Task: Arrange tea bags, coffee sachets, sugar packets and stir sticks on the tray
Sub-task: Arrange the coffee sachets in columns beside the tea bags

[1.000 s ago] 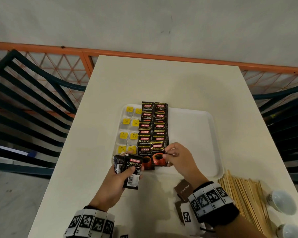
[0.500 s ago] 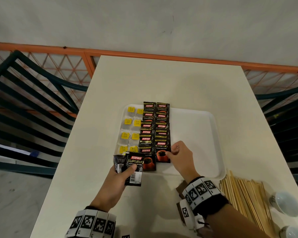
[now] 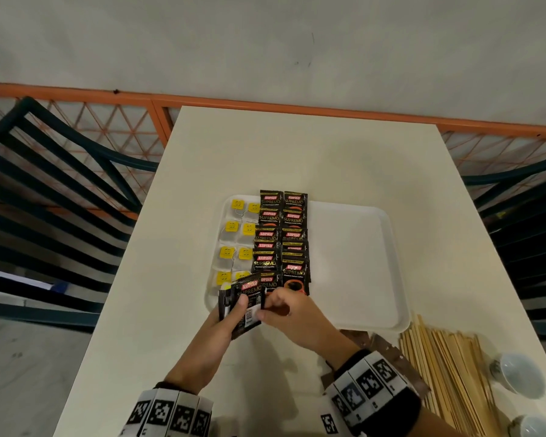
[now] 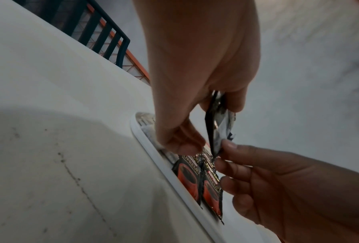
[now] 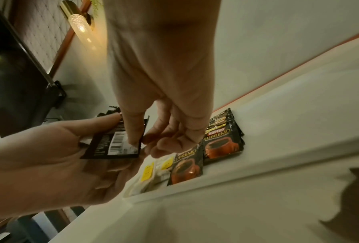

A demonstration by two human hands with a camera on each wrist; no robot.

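Holding sachets [image 3: 245,305] in left hand [image 3: 224,326], right hand [image 3: 292,316] pinching the top one's edge, above tray [image 3: 360,279] near rim.

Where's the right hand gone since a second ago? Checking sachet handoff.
Yes: the right hand left the tray's sachet rows, moving left to the left hand's coffee sachets.

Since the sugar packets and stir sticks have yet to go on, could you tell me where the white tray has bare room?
The white plastic tray is bare across its right half, between the black coffee sachets and its right rim. Its left side is crowded: yellow-tagged tea bags, then two sachet columns. Both hands block the near-left corner.
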